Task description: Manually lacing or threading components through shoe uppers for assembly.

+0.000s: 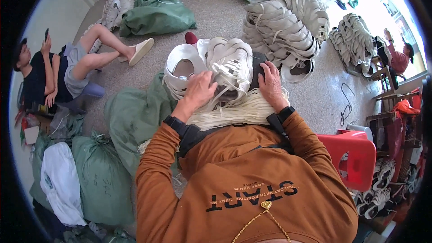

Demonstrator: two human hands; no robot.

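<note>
White lace-up shoe uppers lie clustered over my lap. My left hand is closed, its bent fingers on the side of one white shoe upper with loose white laces across it. Left of that hand sits another upper, its opening facing up and a small label inside. My right hand rests with fingers apart on a dark grey surface beside the uppers, holding nothing that I can see. A thick bundle of cream-white laces spreads across my lap, below both hands.
Stacked white uppers stand ahead to the right. Green sacks lie at the left, another sack farther off. A red plastic stool is by my right side. A seated person holds a phone at the left; others sit farther away.
</note>
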